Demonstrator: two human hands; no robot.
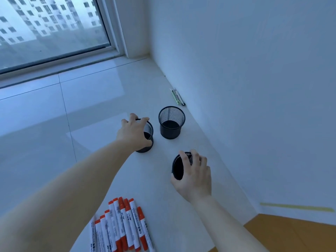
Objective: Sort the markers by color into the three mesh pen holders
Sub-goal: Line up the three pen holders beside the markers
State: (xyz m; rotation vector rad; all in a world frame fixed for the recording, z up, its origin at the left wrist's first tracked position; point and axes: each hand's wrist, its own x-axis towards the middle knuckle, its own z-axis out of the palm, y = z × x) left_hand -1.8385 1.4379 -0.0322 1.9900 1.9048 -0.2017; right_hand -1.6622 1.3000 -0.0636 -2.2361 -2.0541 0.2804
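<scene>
Three black mesh pen holders are on the white sill. My left hand (133, 132) grips the rim of the left holder (148, 140) from above. My right hand (195, 176) is closed around the near holder (179, 168), which is tilted toward the left. The third holder (171, 122) stands upright and untouched behind them; it looks empty. Several white markers with red caps (121, 226) lie in a pile at the near edge, below my left forearm. Only red caps show.
The white wall (254, 88) runs close along the right of the holders. A few pens (177, 97) lie at the foot of the wall farther back. A window (51, 28) is at the far left. An orange floor (294, 233) shows at the lower right.
</scene>
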